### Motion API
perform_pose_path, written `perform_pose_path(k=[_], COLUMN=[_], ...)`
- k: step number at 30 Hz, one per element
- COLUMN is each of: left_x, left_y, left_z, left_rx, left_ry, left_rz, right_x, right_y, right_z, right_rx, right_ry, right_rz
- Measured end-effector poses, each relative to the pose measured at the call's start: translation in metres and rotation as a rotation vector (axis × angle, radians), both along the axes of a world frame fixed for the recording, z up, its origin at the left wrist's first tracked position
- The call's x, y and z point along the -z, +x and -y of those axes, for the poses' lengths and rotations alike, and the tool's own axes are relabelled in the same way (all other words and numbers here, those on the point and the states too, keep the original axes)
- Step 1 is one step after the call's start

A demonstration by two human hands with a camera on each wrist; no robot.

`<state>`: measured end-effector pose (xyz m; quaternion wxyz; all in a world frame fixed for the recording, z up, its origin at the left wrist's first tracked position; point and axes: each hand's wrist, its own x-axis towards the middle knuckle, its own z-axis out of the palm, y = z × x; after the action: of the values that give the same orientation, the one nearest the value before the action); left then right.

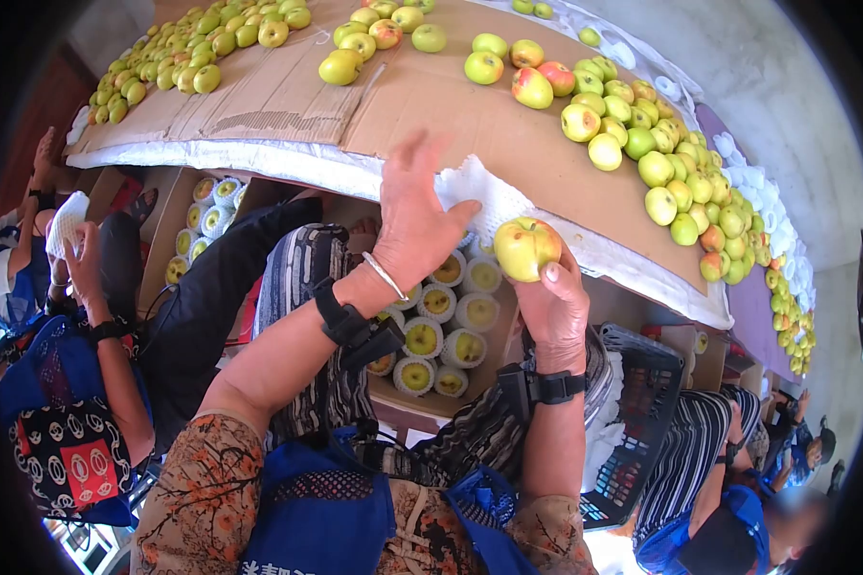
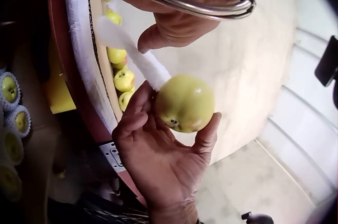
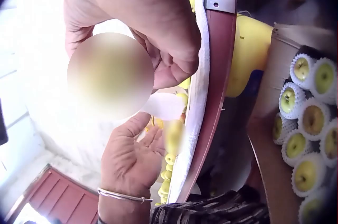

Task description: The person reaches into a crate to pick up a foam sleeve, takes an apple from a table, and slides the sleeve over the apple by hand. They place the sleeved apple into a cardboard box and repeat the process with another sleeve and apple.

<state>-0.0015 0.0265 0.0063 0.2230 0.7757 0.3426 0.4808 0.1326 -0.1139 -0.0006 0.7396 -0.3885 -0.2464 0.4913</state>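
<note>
Right hand (image 1: 560, 309): fingers grasped one apple (image 1: 527, 249). Left hand (image 1: 415, 216), apple's ten o'clock: fingers spread, unloaded. Foam net (image 1: 484, 196) (hold unclear): sleeving seemed underway; next needed alignment.

Shirt: tan, sleeves (image 1: 202, 479) printed with reddish-orange blossoms and dark branching twigs. Over it, blue vest (image 1: 307, 527); dark mesh panel (image 1: 321, 487) on left front, white lettering at near edge, partly cut off. Trousers (image 1: 302, 264): black with wavy pale-grey stripes. Left hand (image 1: 417, 211): silver bangle (image 1: 386, 276) at the wrist, slim, with a wrapped joint; black strap (image 1: 336, 311) nearer, carrying a dark, blocky module (image 1: 374, 345). Right hand (image 1: 558, 292): matching black wristband (image 1: 558, 387), similar dark housing (image 1: 518, 389) on its left side.
</note>
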Motion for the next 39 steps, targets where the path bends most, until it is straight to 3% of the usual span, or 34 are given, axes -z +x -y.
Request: perform_pose_path(k=[1, 2, 5, 11, 14, 20, 23, 26, 29, 35, 39], left_x=[0.000, 0.007, 0.007, -0.010, -0.009, -0.010, -0.009, -0.014, -0.012, -0.008, -0.006], left_y=[-0.004, -0.003, -0.001, -0.005, -0.004, -0.001, -0.002, 0.000, 0.000, 0.007, 0.011], left_z=[-0.001, -0.005, 0.001, 0.008, 0.009, 0.009, 0.007, 0.009, 0.004, 0.004, 0.011], left_rx=[0.067, 0.243, 0.486, 0.575, 0.555, 0.394, 0.410, 0.364, 0.280, 0.237, 0.379], left_ry=[0.047, -0.067, -0.684, -0.782, -0.713, -0.040, -0.069, -0.285, -0.122, 0.070, -0.068], left_rz=[-0.064, -0.041, 0.055, 0.109, 0.037, -0.026, -0.057, 0.077, 0.077, 0.012, 0.018], right_x=[0.000, 0.000, -0.001, -0.002, -0.005, -0.011, -0.012, -0.012, -0.016, -0.009, -0.014], right_y=[0.000, -0.001, 0.000, 0.003, 0.003, 0.003, 0.002, 0.003, 0.002, 0.002, 0.001], right_z=[0.000, 0.000, 0.003, 0.004, 0.004, 0.004, 0.004, 0.004, 0.005, 0.001, 0.003], right_rx=[-0.004, -0.002, -0.014, -0.025, -0.037, -0.031, -0.038, -0.034, -0.020, 0.028, -0.005], right_ry=[0.005, 0.015, 0.048, 0.056, 0.049, 0.010, 0.012, 0.006, -0.074, 0.108, -0.037], right_rz=[-0.009, -0.028, -0.066, -0.071, -0.065, 0.017, 0.013, 0.003, 0.017, 0.157, 0.122])
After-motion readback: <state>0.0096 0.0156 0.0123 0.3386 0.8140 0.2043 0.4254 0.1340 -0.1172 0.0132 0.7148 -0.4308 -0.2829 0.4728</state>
